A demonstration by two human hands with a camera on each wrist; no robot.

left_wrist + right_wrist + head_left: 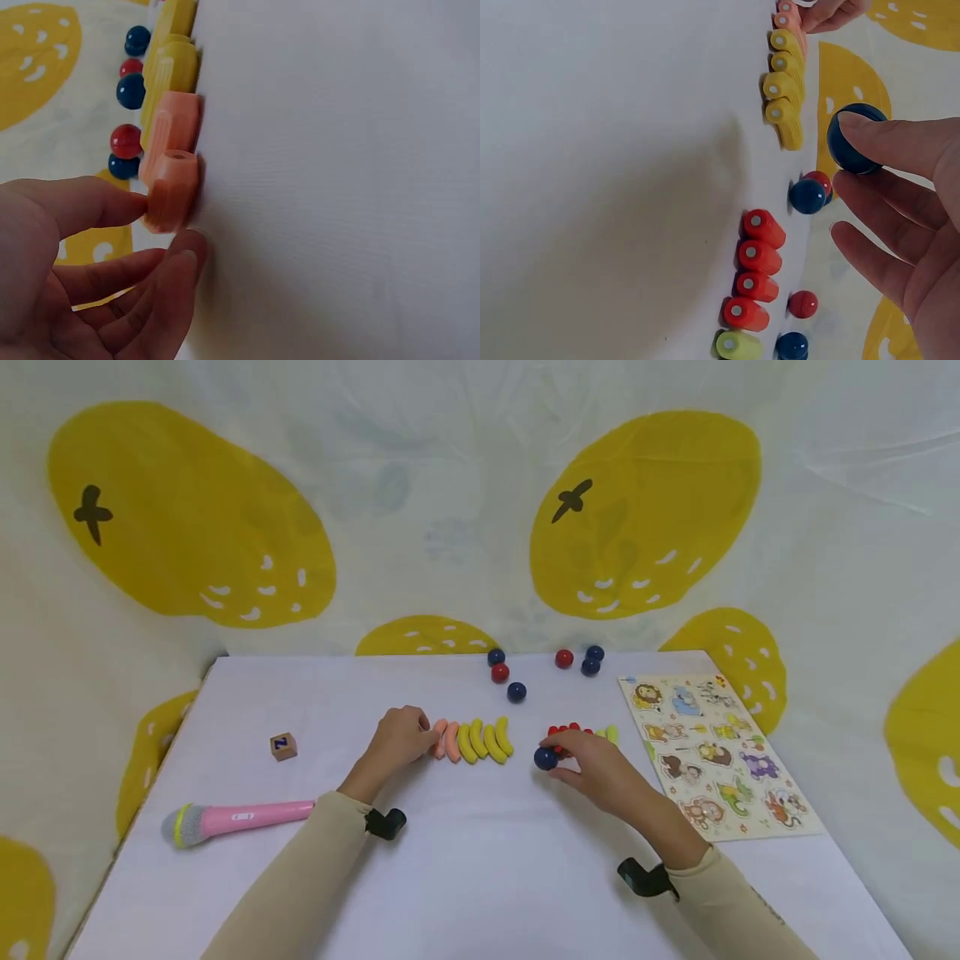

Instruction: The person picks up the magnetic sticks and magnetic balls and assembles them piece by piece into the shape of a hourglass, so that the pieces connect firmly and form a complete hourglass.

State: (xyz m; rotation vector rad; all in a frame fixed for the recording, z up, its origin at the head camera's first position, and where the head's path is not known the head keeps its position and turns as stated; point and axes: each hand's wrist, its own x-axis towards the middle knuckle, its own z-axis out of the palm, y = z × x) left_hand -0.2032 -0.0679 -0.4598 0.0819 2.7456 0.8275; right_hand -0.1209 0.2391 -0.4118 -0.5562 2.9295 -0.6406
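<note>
With its thumb and fingertips my left hand [405, 735] pinches the outermost salmon-pink, banana-shaped piece [174, 191] at the left end of a row. Beside it lies a second pink piece [452, 742], then several yellow toy bananas [480, 739]. My right hand [600, 768] holds a dark blue ball [855, 139] between thumb and fingers, raised over the table in the right wrist view. Below and behind that hand are several red pieces [759, 256] and light green ones [739, 345], side by side; the hand partly hides them in the head view.
Blue balls [516, 692] and red balls [564, 658] lie along the table's back edge. An animal puzzle board [712, 752] is at the right. On the left are a wooden letter block [283, 746] and a pink toy microphone [240, 818]. A lemon-print cloth [435, 527] hangs behind.
</note>
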